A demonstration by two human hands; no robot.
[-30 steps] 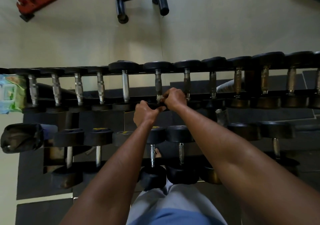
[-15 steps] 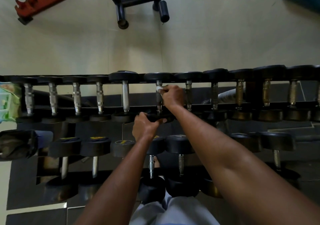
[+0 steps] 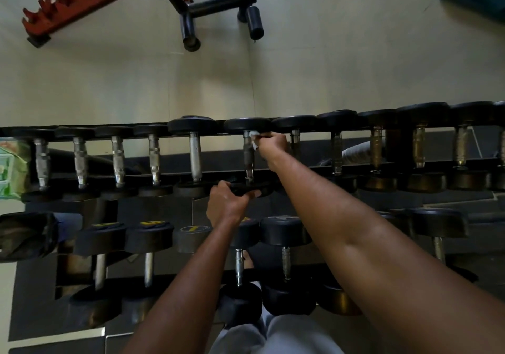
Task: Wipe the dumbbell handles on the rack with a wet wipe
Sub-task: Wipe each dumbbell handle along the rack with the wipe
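A two-tier dumbbell rack (image 3: 90,129) holds a long row of black dumbbells with metal handles. My right hand (image 3: 272,146) grips a white wet wipe (image 3: 253,138) against the far end of one metal handle (image 3: 248,157) in the middle of the top row. My left hand (image 3: 226,203) grips the near black head (image 3: 250,187) of that same dumbbell. Most of the wipe is hidden inside my fingers.
A green wet-wipe pack (image 3: 11,168) sits at the rack's left end. Several more dumbbells (image 3: 149,237) fill the lower tier. A black and red bench frame (image 3: 191,12) stands on the pale floor beyond. My legs in light trousers (image 3: 273,334) are below.
My right hand with the wipe has slid from the near end of the handle up to its far end. My left hand has kept its hold on the near head.
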